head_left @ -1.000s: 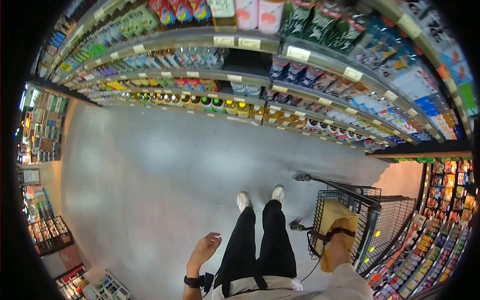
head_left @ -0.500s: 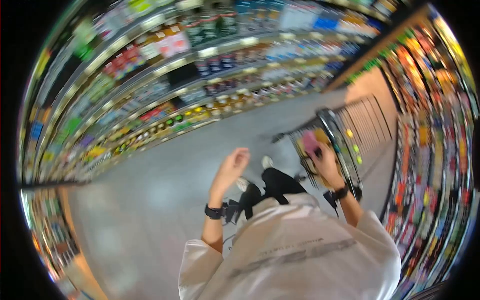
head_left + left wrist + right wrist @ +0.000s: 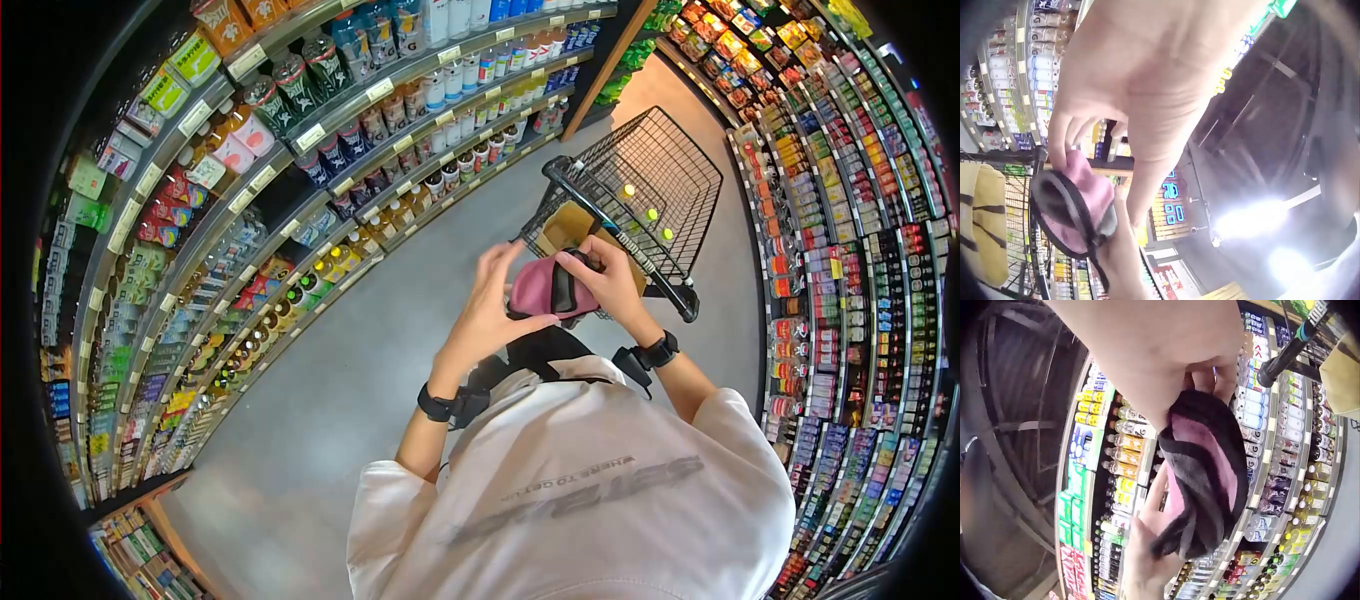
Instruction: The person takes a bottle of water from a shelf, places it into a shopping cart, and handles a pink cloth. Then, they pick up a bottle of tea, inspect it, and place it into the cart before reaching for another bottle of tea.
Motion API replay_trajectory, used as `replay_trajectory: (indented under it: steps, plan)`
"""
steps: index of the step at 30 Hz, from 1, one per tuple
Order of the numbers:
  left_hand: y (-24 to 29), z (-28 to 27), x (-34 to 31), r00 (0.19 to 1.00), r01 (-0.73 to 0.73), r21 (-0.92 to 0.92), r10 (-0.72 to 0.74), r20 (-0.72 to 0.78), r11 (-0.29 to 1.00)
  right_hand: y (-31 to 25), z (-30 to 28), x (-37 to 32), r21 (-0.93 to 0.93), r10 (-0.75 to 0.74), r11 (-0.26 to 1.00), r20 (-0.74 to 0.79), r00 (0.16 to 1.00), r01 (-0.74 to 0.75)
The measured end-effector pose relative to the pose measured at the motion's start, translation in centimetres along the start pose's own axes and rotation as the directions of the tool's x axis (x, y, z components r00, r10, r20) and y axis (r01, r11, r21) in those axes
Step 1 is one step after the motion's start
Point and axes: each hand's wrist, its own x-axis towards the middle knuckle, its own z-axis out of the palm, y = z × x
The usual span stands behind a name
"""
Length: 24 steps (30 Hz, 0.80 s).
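Observation:
A soft pink cloth item with black edging [image 3: 533,289] is held between both hands in front of the body. My left hand [image 3: 487,308] spans its left side, thumb along the near edge and fingers at the far edge. My right hand [image 3: 614,285] pinches the black-trimmed right side, thumb on top. Seen from the left wrist, the pink cloth [image 3: 1088,187] bulges beside a black-rimmed opening. In the right wrist view, folded dark grey cloth [image 3: 1191,481] lies across the pink lining. Both wrists wear black bands.
A black wire shopping cart [image 3: 665,160] stands just ahead, with a tan bag [image 3: 566,226] near its handle and several bottles with yellow and green caps inside. Drink shelves [image 3: 330,130] line the left; packed product shelves [image 3: 850,260] line the right. Grey floor [image 3: 300,420] runs between.
The view has turned right toward the cart. My right hand reached to the bag, then came up with the pink cloth item. My left hand moved over and took hold of its other side.

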Motion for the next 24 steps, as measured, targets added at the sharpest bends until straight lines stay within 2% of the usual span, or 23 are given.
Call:
replay_trajectory:
  steps: [1,2,3,5,6,9,10,13,14,17,18,19,21,22,23,24]
  plan:
    - [0.1,0.0,0.0,0.998,-0.055,0.109,0.056,-0.005,0.993,0.3,0.5,0.0,-0.014,-0.002,1.000,-0.007,1.000,0.002]
    - [-0.1,-0.1,0.0,0.993,0.001,-0.084,0.008,0.118,0.996,1.4,1.2,0.0,0.061,-0.030,0.998,0.040,0.999,0.028]
    - [-0.6,0.2,-0.3,0.993,0.046,-0.118,-0.032,0.116,0.992,-1.0,1.5,-0.5,0.046,-0.018,0.999,0.120,0.993,0.012]
    - [-1.9,0.8,-0.9,0.989,0.119,-0.183,-0.100,0.110,0.976,-0.8,2.5,-0.7,0.186,0.013,0.981,0.208,0.978,-0.052]
    - [-1.8,0.6,-1.2,0.994,0.097,-0.133,-0.091,0.053,0.986,-0.6,2.6,-0.5,0.148,-0.004,0.988,0.246,0.969,-0.034]
    - [-1.9,-0.6,-2.5,0.987,0.155,-0.141,-0.160,-0.021,0.978,-0.9,2.9,-0.1,0.191,0.012,0.979,0.305,0.952,-0.073]
    - [-1.9,-1.2,-3.1,0.995,0.084,-0.005,-0.084,-0.053,0.996,-1.5,2.9,0.0,0.202,-0.007,0.977,0.337,0.942,-0.065]
    - [-2.6,-2.7,-4.6,0.985,0.091,-0.003,-0.090,-0.145,0.996,-2.2,3.1,0.5,0.177,-0.020,0.982,0.448,0.894,-0.067]
    - [-4.2,-2.4,-5.1,0.950,0.090,-0.089,-0.112,-0.291,0.992,-3.7,3.0,0.1,0.129,-0.048,0.992,0.474,0.879,-0.015]
    - [0.3,-3.0,-4.9,0.796,0.043,0.167,0.068,-0.602,0.985,-5.7,3.7,-0.2,-0.124,-0.152,0.955,0.570,0.807,0.268]
    - [0.3,-3.3,-5.2,0.804,0.064,0.150,0.038,-0.593,0.987,-6.0,4.2,-0.3,-0.152,-0.177,0.934,0.592,0.786,0.324]
    - [-0.8,-3.5,-5.7,0.823,0.145,-0.018,-0.131,-0.552,0.989,-6.0,4.6,-0.4,-0.141,-0.199,0.922,0.625,0.755,0.360]
    - [-4.3,-4.0,-6.5,0.815,0.304,-0.330,-0.423,-0.396,0.894,-5.5,5.8,-0.4,-0.113,-0.251,0.890,0.688,0.681,0.442]
    - [-4.5,-3.8,-6.4,0.840,0.207,-0.336,-0.343,-0.419,0.919,-5.0,6.3,-0.5,-0.094,-0.290,0.871,0.694,0.659,0.482]
    - [-4.5,-3.1,-6.4,0.859,0.109,-0.338,-0.260,-0.441,0.935,-4.6,6.6,-0.5,-0.086,-0.259,0.886,0.722,0.642,0.455]
    - [-2.9,-3.2,-6.3,0.873,0.085,-0.280,-0.207,-0.442,0.956,-4.4,7.1,-0.6,-0.087,-0.254,0.886,0.731,0.634,0.455]
